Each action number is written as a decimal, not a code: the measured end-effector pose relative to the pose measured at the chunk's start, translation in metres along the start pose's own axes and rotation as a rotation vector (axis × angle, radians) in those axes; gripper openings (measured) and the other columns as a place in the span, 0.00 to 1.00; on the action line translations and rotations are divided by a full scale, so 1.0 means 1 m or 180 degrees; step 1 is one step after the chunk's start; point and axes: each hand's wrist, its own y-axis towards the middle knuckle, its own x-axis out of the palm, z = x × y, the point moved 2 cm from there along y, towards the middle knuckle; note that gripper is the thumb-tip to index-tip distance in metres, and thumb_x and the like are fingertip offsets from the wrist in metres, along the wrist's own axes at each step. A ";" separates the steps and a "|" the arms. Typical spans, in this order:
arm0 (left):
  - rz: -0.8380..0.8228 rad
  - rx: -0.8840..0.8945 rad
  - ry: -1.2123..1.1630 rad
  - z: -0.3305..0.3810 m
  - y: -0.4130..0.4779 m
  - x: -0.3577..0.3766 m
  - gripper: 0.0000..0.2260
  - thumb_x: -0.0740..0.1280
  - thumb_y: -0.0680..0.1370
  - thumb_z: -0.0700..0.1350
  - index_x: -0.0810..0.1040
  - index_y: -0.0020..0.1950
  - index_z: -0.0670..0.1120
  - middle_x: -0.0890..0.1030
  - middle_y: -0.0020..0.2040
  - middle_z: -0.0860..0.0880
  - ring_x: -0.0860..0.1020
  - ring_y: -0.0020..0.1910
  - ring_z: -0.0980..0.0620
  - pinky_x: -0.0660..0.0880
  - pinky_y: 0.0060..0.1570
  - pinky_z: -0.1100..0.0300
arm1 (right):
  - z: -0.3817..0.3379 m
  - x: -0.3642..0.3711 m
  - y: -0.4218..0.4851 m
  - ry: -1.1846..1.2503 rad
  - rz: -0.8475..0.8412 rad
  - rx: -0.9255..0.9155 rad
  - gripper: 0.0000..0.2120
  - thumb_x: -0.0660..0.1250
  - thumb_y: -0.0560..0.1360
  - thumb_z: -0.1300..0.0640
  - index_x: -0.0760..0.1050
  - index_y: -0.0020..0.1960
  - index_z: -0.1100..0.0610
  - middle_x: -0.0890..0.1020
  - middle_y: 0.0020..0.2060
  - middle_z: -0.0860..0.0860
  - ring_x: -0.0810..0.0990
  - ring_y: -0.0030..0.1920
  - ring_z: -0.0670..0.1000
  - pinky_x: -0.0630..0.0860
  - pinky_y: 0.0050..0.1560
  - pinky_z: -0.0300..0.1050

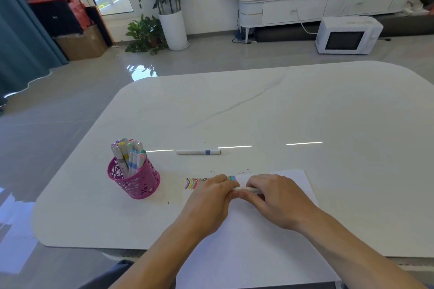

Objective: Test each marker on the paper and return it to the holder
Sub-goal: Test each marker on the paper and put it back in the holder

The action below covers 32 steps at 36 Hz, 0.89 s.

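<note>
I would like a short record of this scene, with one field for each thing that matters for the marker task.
left hand: grips one end of the held marker
right hand: grips the other end of it
held marker: about level, over the paper
paper: on the table, coloured strokes near its far edge
holder: pink, upright, left of the paper, holds many markers
loose marker: lies on the table beyond the paper

White table (281, 112), microwave (347, 36), potted plant (172, 28) — cardboard box (82, 43)
</note>
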 end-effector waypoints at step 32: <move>-0.0335 -0.0209 0.0143 -0.028 0.004 0.004 0.12 0.71 0.76 0.54 0.83 0.60 0.58 0.72 0.72 0.58 0.67 0.73 0.59 0.57 0.69 0.68 | -0.003 -0.009 0.007 0.2592 0.0421 0.0777 0.20 0.54 0.84 0.67 0.82 0.52 0.51 0.84 0.48 0.54 0.86 0.43 0.53 0.83 0.42 0.45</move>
